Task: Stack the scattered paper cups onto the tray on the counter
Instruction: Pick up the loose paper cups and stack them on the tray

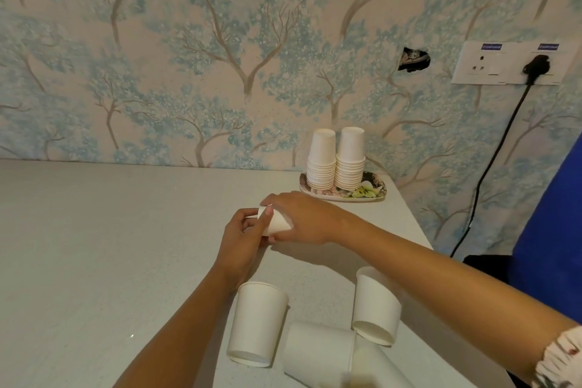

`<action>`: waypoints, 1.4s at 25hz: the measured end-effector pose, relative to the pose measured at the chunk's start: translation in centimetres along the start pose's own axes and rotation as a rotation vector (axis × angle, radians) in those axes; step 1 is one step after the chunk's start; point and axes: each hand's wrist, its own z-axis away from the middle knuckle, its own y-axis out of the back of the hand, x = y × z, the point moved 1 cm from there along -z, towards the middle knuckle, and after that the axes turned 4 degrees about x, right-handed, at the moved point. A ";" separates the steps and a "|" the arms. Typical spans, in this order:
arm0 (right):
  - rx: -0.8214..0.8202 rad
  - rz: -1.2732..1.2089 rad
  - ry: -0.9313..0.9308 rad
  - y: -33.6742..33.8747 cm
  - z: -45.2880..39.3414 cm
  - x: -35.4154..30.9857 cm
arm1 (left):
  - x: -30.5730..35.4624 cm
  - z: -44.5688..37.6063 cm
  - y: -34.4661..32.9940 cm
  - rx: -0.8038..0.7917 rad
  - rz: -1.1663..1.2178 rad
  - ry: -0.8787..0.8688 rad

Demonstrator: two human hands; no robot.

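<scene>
Both hands, left hand (241,238) and right hand (299,219), grip one paper cup (277,222) mid-counter (94,246), loose cups (256,323) at near edge, stacked cups (335,159) on floral tray (373,194) at far right corner below tree wallpaper (189,57).

— What sort of place is this?

— A room in a home or a small guest lodging, by the look of it. The wallpaper (189,57) filling the upper frame is painted with pale blue trees, a decorative choice.

— Anything else?

— A plain light counter (94,261) runs along the wall. At the upper right, a white socket panel (510,63) holds a black plug (537,68). Right of centre sits a floral tray (362,194) with stacked paper cups (335,161), like a tea corner.
</scene>
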 end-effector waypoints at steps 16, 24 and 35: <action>0.836 -0.318 -0.510 10.6 -2.5 16.9 | -0.9 -0.9 0.5 -0.031 0.054 0.010; 0.850 -0.274 -0.586 8.9 -1.6 16.8 | -0.8 -0.8 0.4 -0.040 0.064 0.004; 0.136 -0.342 -0.192 7.9 10.1 3.3 | 0.3 0.6 0.0 -0.048 -0.105 -0.014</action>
